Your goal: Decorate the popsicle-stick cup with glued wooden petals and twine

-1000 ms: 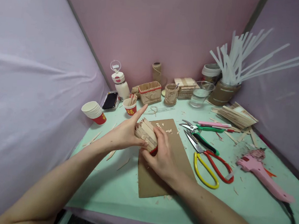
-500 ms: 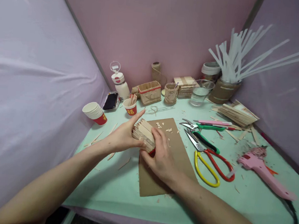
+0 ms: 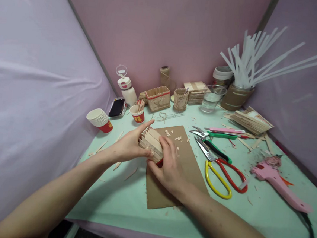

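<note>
Between my hands lies a paper cup clad in wooden craft sticks (image 3: 151, 142), tipped on its side, with pointed stick ends toward the left and a bit of red at its lower right end. My left hand (image 3: 130, 143) grips the pointed end, its thumb against the near side. My right hand (image 3: 172, 169) is wrapped around the red end, fingers over the top. Below them is a brown board (image 3: 162, 194), with pale wood chips (image 3: 178, 138) scattered near its far side. Parts of the cup are hidden by my fingers.
To the right lie scissors (image 3: 218, 177), green-handled pruning shears (image 3: 221, 135) and a pink hot glue gun (image 3: 281, 185) with a cord. Stacked paper cups (image 3: 100, 120), a cup of sticks (image 3: 137, 114), a bottle (image 3: 127, 90) and a water-filled plastic cup (image 3: 210, 101) stand farther back.
</note>
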The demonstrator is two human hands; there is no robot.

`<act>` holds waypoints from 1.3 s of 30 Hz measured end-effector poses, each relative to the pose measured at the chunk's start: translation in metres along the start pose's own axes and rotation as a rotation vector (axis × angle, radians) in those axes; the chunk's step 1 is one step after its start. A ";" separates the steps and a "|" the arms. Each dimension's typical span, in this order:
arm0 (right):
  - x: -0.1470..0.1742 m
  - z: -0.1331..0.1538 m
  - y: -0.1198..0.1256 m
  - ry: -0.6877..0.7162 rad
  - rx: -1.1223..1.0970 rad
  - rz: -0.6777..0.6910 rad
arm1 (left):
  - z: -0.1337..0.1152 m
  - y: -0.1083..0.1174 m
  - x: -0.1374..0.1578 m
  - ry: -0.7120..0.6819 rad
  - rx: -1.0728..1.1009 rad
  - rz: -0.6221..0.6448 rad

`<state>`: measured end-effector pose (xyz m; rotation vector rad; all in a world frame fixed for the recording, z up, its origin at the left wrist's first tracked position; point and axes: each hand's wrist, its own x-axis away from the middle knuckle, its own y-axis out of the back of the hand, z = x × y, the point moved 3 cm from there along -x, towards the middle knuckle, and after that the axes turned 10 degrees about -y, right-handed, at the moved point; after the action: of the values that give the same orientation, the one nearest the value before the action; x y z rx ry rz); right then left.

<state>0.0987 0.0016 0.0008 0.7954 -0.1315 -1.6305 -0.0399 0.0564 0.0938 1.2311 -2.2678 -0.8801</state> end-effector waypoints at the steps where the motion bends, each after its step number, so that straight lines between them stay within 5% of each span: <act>1: 0.000 0.000 0.000 -0.001 -0.002 0.000 | 0.001 0.000 0.000 -0.006 0.011 0.002; 9: -0.002 -0.002 -0.001 -0.038 -0.048 0.008 | 0.007 0.006 -0.003 -0.069 -0.019 0.017; 14: -0.005 -0.004 0.001 -0.086 -0.106 0.020 | 0.018 0.009 0.002 -0.056 0.192 0.051; 24: -0.010 -0.016 0.003 -0.183 -0.120 0.099 | 0.040 0.011 -0.013 -0.071 0.293 -0.060; 32: -0.038 -0.016 0.069 -0.202 -0.076 0.102 | 0.069 0.022 -0.008 -0.042 0.428 -0.122; 39: -0.053 -0.026 0.110 -0.272 0.202 0.126 | 0.082 0.020 0.003 -0.041 0.489 -0.130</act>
<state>0.2047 0.0326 0.0587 0.6977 -0.5359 -1.6151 -0.1038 0.0896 0.0494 1.5885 -2.5493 -0.3970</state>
